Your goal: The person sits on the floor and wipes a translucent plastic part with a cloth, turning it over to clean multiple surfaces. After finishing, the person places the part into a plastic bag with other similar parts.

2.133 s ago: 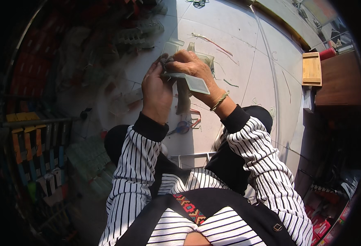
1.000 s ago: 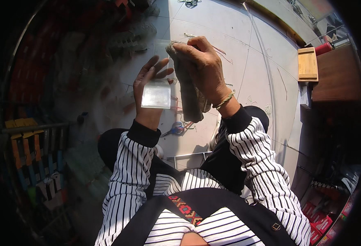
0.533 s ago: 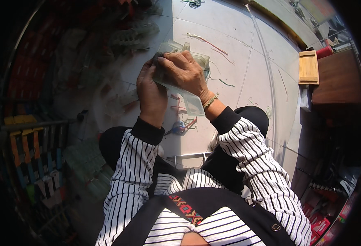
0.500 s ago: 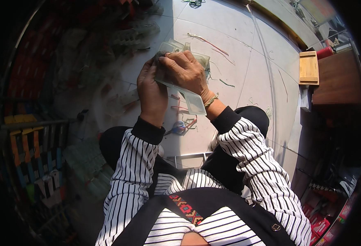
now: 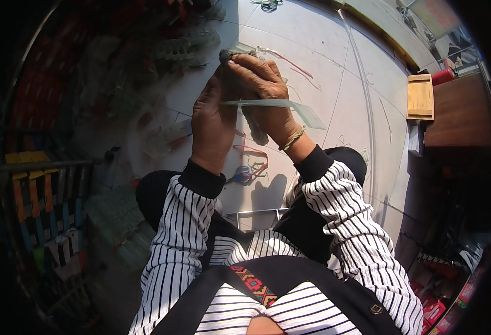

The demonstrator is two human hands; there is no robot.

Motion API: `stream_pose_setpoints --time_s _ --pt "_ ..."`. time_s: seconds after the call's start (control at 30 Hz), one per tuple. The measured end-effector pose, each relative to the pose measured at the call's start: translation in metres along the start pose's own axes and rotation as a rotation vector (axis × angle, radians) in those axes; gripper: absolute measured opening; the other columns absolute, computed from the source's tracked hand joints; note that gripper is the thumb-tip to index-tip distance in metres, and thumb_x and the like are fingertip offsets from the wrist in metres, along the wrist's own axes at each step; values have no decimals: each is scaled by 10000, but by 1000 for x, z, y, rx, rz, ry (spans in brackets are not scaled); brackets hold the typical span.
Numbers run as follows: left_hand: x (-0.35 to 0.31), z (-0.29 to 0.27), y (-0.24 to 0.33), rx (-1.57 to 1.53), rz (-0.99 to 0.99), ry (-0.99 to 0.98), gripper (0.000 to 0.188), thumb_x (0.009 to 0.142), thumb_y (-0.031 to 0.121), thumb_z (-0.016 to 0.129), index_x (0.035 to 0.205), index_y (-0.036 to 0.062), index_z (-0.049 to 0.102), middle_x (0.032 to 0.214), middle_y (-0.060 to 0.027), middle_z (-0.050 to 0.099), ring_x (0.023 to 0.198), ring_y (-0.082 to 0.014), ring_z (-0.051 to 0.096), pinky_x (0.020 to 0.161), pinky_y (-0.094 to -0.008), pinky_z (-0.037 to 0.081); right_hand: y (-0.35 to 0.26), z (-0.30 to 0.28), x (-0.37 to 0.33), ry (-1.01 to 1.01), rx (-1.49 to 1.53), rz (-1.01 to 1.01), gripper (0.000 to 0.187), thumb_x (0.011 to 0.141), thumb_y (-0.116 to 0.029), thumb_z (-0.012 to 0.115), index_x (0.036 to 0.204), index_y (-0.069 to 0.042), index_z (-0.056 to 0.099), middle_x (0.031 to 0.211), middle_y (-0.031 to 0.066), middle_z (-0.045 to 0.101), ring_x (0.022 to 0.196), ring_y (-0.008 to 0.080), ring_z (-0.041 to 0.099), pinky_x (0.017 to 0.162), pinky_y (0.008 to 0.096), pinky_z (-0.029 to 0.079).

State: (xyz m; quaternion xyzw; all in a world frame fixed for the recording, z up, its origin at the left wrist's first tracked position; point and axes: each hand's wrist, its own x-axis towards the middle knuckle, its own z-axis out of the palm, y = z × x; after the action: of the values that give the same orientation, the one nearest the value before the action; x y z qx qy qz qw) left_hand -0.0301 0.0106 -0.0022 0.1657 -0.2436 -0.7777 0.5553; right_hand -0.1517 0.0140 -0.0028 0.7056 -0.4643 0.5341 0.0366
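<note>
From where I stand, the clear plastic piece (image 5: 284,104) is in the upper middle of the frame, up between the two hands, one flap sticking out past the right wrist. The left hand (image 5: 210,114) is cupped upright beside it; its fingertips are mostly lost behind the other hand, so I cannot tell how firmly they close. The right hand (image 5: 265,89) has its fingers bent over and is pinching a grey cloth (image 5: 258,132) — a bunched end shows above the fingers, a tail hangs below.

The step in hand looks to me like wiping. To do it well, I'd back the plastic with the left palm, press evenly through the bunched cloth, work right into the corners, and go gently on that thin flap, which could bend or crack. The loose tail is best kept from snagging.

Counting: one cloth; one plastic piece that I can make out in the hands; one blue-handled pair of scissors (image 5: 244,174), it seems, at the centre of the frame; one small wooden board (image 5: 420,96) at upper right. The clear pieces (image 5: 123,223) heaped at lower left are too blurred to count.
</note>
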Motion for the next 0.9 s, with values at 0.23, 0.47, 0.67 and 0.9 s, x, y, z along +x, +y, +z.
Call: stream_pose_setpoints --time_s 0.23,0.47,0.67,0.9 --pt "-2 3 4 -33 -96 -26 685 973 546 273 1358 -5 405 1364 -132 476 1268 -233 441 1095 -352 308 -2 -13 4 -143 150 41 298 767 -31 656 1059 -90 670 1122 76 624 951 266 564 866 330 455" --pt "1 2 11 104 -76 50 730 944 611 258 1300 19 494 1311 -156 528 1227 -274 485 1076 -379 354 -15 -16 -3 -379 342 109 302 720 3 672 1009 -84 680 1064 73 641 981 272 591 892 329 469" --pt "0 -9 7 125 -132 19 491 960 400 461 1246 10 544 1273 -156 562 1157 -272 544 1045 -372 400 -10 -19 3 -452 560 202 234 761 22 651 986 -39 666 986 84 637 910 234 628 833 316 509" --pt "1 5 16 144 -10 197 261 925 119 548 1116 -52 598 1092 -184 643 1018 -253 633 908 -310 513 -10 -23 -12 -809 -193 139 99 759 -109 593 786 -45 663 854 126 650 815 305 628 708 388 505"
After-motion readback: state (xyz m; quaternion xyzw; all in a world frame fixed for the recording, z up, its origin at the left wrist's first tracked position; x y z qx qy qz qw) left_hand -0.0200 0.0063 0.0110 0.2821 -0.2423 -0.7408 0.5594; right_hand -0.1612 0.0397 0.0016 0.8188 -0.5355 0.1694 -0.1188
